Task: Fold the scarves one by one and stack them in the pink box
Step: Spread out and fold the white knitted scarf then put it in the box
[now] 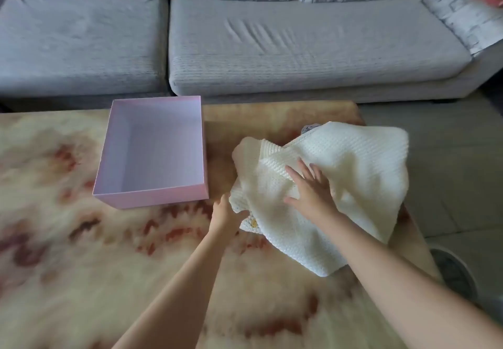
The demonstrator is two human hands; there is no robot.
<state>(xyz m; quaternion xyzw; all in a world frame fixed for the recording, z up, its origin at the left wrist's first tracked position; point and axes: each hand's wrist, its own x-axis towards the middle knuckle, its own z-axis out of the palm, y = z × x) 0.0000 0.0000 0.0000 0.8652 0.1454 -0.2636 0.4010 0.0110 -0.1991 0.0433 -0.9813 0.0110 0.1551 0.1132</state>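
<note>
Cream waffle-knit scarf point(353, 163), rumpled, beside square pink box point(152, 199)

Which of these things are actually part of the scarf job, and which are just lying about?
In the job: white knitted scarf, pink box, left hand at the scarf's edge, right hand pressing flat on it.
Lying about: grey sofa, marbled table.

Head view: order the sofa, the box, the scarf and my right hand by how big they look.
1. Sofa, largest.
2. Scarf.
3. Box. It looks close to the scarf, which is crumpled and nearer, so this order is unsure.
4. Right hand, smallest.
</note>
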